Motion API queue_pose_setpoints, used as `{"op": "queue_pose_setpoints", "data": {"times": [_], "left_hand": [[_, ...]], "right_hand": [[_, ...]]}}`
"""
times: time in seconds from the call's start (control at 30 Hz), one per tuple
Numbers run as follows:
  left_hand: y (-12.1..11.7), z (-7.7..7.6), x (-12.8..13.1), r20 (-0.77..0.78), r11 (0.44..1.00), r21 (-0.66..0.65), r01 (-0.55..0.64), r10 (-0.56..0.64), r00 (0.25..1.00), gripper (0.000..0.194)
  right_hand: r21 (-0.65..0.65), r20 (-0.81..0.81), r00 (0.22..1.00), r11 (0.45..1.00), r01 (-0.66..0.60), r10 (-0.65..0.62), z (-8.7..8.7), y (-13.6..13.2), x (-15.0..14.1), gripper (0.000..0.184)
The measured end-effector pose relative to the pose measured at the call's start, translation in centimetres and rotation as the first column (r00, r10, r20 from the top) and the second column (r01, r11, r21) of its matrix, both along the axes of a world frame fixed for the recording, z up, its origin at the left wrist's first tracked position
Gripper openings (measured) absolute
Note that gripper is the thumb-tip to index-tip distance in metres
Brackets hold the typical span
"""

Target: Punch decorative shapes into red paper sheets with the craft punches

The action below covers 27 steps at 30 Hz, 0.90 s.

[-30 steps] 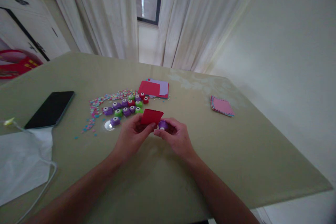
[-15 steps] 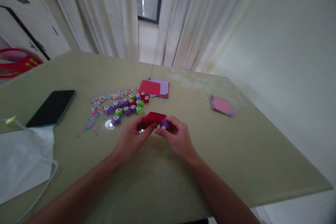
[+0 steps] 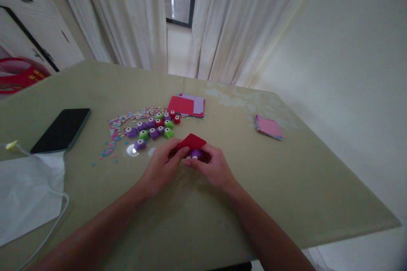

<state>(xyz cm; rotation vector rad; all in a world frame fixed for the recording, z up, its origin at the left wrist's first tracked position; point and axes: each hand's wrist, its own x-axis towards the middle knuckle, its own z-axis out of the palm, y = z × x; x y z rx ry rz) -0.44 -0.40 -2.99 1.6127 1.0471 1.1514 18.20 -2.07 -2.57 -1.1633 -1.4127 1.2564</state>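
My left hand (image 3: 160, 165) pinches the near edge of a red paper square (image 3: 191, 140) above the olive table (image 3: 286, 178). Pressed close against it, my right hand (image 3: 213, 165) grips a small purple paper punch (image 3: 196, 153), and the red sheet lies over the punch. Both hands are closed. Just beyond them sits a cluster of several purple, green and red punches (image 3: 154, 127) with scattered coloured confetti (image 3: 119, 129) to its left.
A black phone (image 3: 62, 129) lies at the left, with a white cloth (image 3: 25, 194) and cable near the left edge. Red and lilac paper sheets (image 3: 187, 105) lie behind the punches. A pink paper stack (image 3: 269, 127) sits at the right.
The red paper has tipped from standing upright to lying flatter over the purple punch. Both hands have drawn slightly closer together; the rest is unmoved.
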Motion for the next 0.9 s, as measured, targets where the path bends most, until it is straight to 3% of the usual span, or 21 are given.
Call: {"op": "queue_pose_setpoints", "data": {"times": [0.17, 0.3, 0.47, 0.6, 0.9], "left_hand": [[0.0, 0.0, -0.1, 0.200, 0.986, -0.160, 0.044, -0.011, 0.980, 0.028], [-0.1, 0.3, 0.0, 0.203, 0.980, -0.195, 0.029, 0.012, 0.979, 0.027], [-0.3, 0.9, 0.2, 0.214, 0.975, -0.223, -0.011, 0.060, 0.975, 0.029], [-0.4, 1.2, 0.3, 0.227, 0.968, -0.249, -0.021, 0.079, 0.971, 0.032], [0.0, 0.9, 0.3, 0.204, 0.965, -0.262, 0.008, 0.048, 0.978, 0.033]], "right_hand": [[-0.163, -0.085, 0.994, 0.983, -0.080, 0.066, 0.5, -0.1, 0.1, 0.044], [-0.247, -0.158, 0.984, 0.961, -0.122, 0.084, 0.3, -0.1, 0.2, 0.045], [-0.334, -0.251, 0.968, 0.938, -0.087, 0.000, 0.0, -0.2, -0.2, 0.051], [-0.359, -0.271, 0.963, 0.929, -0.086, -0.016, 0.2, -0.3, -0.3, 0.053], [-0.350, -0.152, 0.987, 0.932, -0.094, 0.043, 0.1, -0.4, 0.0, 0.056]]}}
